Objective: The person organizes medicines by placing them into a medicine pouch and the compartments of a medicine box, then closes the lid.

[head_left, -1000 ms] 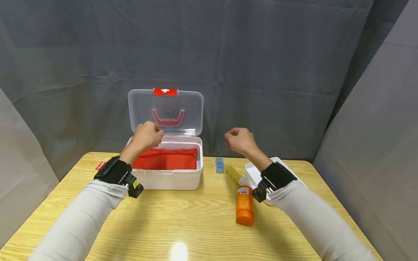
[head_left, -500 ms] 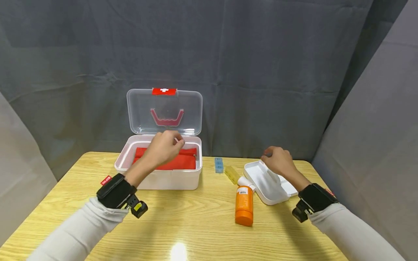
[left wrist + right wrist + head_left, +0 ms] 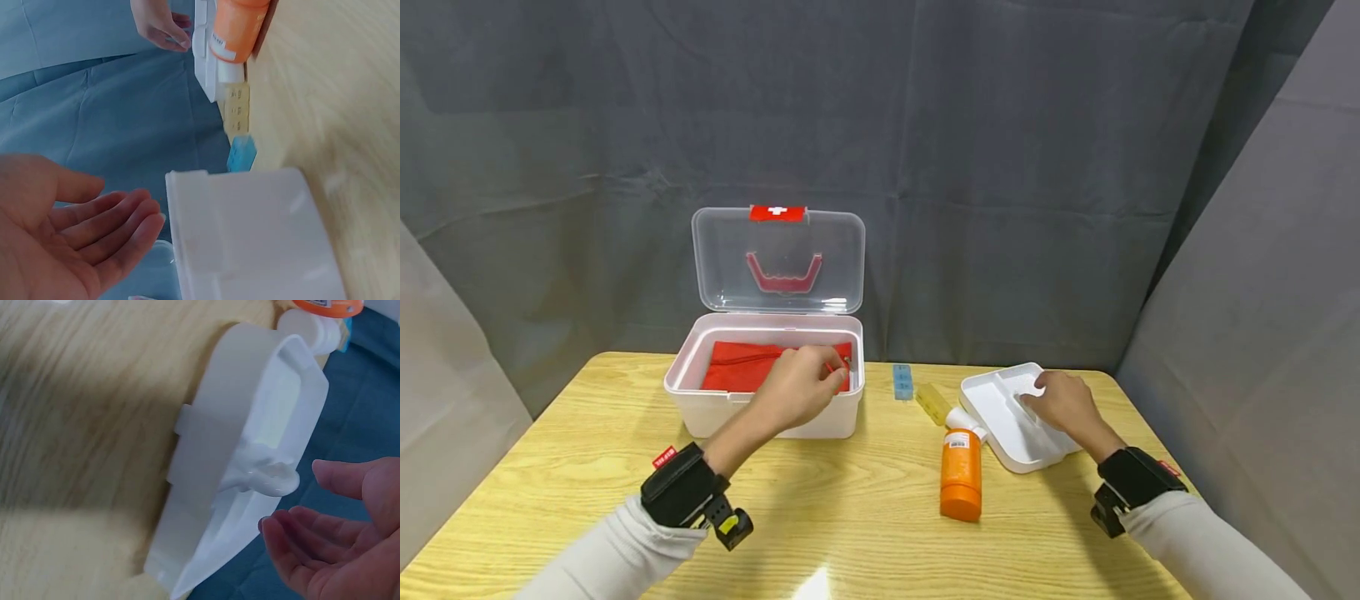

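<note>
My left hand [image 3: 801,383] hovers over the front right part of a white first-aid box [image 3: 688,410], fingers loosely bent and holding nothing. Inside the box lies a red zippered pouch [image 3: 736,367]; its right end is partly hidden behind that hand. My right hand [image 3: 1066,407] is at a white divided tray [image 3: 1011,429] on the table. In the right wrist view, thumb and fingers [image 3: 281,547] stand apart on either side of the tray's raised handle [image 3: 278,480], with a gap visible.
The box's clear lid [image 3: 722,258] stands up at the back. Between box and tray lie a blue pill case [image 3: 903,382], a yellow pill case [image 3: 932,404] and a small white container [image 3: 962,419]. An orange bottle [image 3: 961,475] lies nearer me.
My left hand has moved right and lower, toward the box's front right. The right hand has travelled right and down to the tray's handle. The box and bottle stay put.
</note>
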`<state>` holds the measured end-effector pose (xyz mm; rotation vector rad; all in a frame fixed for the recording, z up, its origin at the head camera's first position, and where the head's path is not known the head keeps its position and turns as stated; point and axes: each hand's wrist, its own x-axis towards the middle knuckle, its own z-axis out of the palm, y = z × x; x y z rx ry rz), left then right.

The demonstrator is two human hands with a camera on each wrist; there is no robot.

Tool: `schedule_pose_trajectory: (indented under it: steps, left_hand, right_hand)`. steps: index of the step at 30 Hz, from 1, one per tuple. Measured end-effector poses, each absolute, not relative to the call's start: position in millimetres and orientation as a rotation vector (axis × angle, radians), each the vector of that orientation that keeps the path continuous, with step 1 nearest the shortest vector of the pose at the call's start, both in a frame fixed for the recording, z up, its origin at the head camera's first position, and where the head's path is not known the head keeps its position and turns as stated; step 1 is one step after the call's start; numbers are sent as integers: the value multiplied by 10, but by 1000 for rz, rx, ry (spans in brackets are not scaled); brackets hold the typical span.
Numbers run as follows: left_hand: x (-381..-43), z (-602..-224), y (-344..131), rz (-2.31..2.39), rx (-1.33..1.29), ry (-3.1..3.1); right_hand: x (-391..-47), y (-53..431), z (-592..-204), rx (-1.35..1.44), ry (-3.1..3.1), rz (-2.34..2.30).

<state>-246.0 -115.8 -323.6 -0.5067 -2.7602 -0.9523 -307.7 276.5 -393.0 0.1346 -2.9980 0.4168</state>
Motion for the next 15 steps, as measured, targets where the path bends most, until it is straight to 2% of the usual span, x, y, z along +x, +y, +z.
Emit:
schedule_pose_trajectory:
  steps: [15]
  left_hand:
    - [-2352, -3586, -1052, -966, -662, -2846]
  right_hand:
    - [-3089, 2800, -4065, 89, -3001, 464]
